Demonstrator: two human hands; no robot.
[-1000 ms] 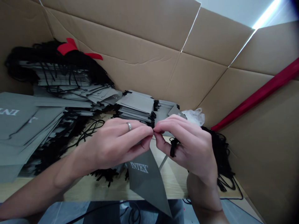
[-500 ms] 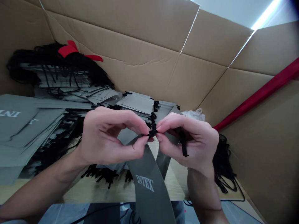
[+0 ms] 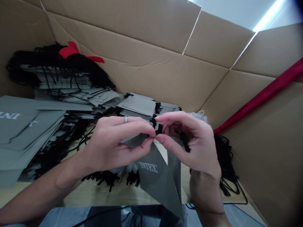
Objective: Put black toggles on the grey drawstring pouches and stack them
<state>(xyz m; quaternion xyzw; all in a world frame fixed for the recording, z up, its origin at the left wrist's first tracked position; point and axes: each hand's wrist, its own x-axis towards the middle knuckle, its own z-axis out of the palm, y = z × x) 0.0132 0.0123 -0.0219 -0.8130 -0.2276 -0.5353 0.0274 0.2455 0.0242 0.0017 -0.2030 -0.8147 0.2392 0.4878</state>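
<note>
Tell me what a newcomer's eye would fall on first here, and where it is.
Probably the middle first: the left hand pinches a small black cord close to the right hand, with a curved gray sheet lettered INTEX below. Next, the bright red strip at upper left, on a heap of black cords. Then the dark red band slanting along the cardboard at right.

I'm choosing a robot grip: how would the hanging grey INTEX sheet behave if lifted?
The sheet would likely flex, since it bows below the left hand. It seems springy rather than limp, as its curve looks smooth, without visible creases. It is probably light for its size, because it looks thin.
</note>
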